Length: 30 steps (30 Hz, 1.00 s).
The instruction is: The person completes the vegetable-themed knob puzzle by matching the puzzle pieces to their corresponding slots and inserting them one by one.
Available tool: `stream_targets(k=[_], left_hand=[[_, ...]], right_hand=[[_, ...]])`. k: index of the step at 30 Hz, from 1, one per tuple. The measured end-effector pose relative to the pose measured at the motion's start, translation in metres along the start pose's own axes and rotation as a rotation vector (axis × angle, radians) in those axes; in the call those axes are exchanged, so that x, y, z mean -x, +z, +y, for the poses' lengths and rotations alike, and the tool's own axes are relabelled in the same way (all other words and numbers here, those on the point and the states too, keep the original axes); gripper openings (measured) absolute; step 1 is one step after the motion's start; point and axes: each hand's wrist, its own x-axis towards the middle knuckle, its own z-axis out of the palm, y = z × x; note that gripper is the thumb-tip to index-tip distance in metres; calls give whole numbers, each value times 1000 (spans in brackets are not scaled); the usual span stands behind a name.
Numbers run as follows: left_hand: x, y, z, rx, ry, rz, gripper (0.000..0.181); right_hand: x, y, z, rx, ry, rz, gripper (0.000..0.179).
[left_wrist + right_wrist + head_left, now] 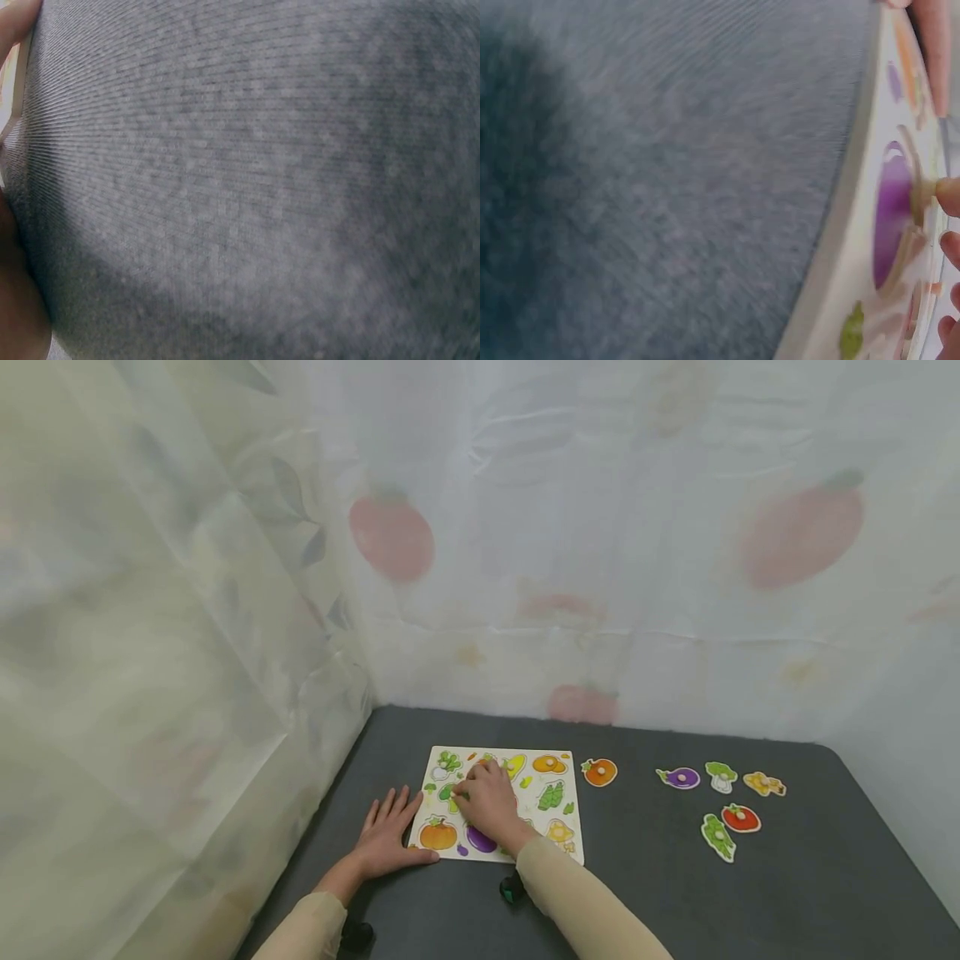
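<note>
- The puzzle board (501,806) lies flat on the dark grey table (787,893), toward its left side near the curtain corner.
- On the board, several vegetable shapes show in place: an orange pumpkin (438,835), a purple eggplant (480,841), green pea pods (551,795) and a yellow-orange piece (549,764) near the top edge. Whether each is a seated piece or only a printed hollow I cannot tell.
- Six pieces lie loose on the table, off the board: an orange tomato piece (600,772) just beside the board's right edge, then well apart a purple piece (681,777), a green-and-white piece (722,776), a yellow piece (765,784), a red piece (741,817) and a green piece (717,837).
- My judgement — the work is partway through, with these loose pieces not yet set into the board.
- The right hand (491,802) lies over the board's middle, fingers curled down at a green piece (447,792); the right wrist view shows fingertips (951,196) pinching a small peg, so it seems to be holding a piece by its knob.
- The left hand (387,835) rests flat on the table, fingers straight and spread, thumb touching the board's lower left edge — holding nothing.
- Both forearms, in beige sleeves (585,902), reach in from the bottom.
</note>
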Motion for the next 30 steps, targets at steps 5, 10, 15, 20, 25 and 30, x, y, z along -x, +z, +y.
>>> stream_targets(k=[5, 10, 15, 20, 25, 30], left_hand=[[-1, 0, -1, -17, -11, -21, 117], [0, -1, 0, -19, -1, -2, 117], [0, 0, -1, -21, 3, 8, 117], [-1, 1, -2, -16, 10, 12, 118], [-1, -2, 1, -27, 0, -14, 117], [0, -5, 3, -35, -6, -27, 117]], right_hand=[[1, -14, 9, -61, 24, -37, 30], [0, -46, 27, -187, 65, -6, 30], [2, -72, 44, -256, 103, 40, 32], [10, -86, 60, -268, 86, 96, 32], [20, -93, 77, -268, 121, 94, 32], [34, -100, 97, -247, 171, 98, 32]])
